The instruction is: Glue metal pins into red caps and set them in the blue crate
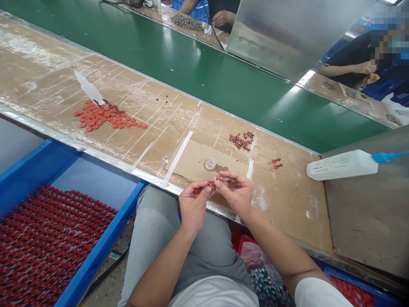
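Over the table's front edge, my left hand (194, 209) and my right hand (238, 192) meet, fingers pinched together. Between the fingertips is a small red figurine (212, 184); its finer details are too small to make out. More red shows under the left fingers. Just beyond the hands, a small clear cup (210, 164) sits on a cardboard sheet (188, 160) held by white tape. Several small red-and-dark figurines (241, 141) lie in a heap behind it, and two more figurines (277, 164) lie to the right.
Many red discs (96, 118) lie at left on the table beside a white strip (88, 87). A white squeeze bottle (343, 165) lies against the metal panel at right. A blue tray (105, 243) of red pieces stands lower left. A green belt (191, 64) runs behind; co-workers sit across.
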Demonstrator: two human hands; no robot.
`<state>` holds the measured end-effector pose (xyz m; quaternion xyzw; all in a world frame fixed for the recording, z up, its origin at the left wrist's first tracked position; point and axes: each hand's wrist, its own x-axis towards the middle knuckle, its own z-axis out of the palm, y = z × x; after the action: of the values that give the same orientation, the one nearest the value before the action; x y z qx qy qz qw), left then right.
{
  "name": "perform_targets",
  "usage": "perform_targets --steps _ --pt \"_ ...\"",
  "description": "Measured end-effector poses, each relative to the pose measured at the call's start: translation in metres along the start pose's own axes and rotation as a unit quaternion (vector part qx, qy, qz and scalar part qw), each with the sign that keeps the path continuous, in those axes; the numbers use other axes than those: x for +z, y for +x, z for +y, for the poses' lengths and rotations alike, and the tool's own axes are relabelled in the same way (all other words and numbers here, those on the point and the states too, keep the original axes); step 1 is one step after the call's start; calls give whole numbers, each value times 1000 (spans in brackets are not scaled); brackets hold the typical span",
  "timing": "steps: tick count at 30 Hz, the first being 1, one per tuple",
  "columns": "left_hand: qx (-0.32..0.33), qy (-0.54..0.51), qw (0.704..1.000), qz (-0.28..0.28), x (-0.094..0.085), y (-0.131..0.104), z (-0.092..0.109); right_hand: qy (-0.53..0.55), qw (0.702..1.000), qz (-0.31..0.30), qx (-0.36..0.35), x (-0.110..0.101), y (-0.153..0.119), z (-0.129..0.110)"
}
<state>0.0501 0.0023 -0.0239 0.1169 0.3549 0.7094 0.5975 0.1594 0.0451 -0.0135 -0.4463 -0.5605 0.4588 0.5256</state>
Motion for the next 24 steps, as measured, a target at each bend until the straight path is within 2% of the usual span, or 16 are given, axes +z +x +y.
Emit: perform_targets --steps 8,17,24 --pt "-13 -26 999 -28 -5 5 -5 2 1000 -9 11 -1 1 -7" --pt "-12 -22 999 -28 -6 5 -4 -11 1000 -12 19 0 0 -9" --pt "-19 -14 1000 12 -1 4 -3 38 997 -26 69 1 2 -5"
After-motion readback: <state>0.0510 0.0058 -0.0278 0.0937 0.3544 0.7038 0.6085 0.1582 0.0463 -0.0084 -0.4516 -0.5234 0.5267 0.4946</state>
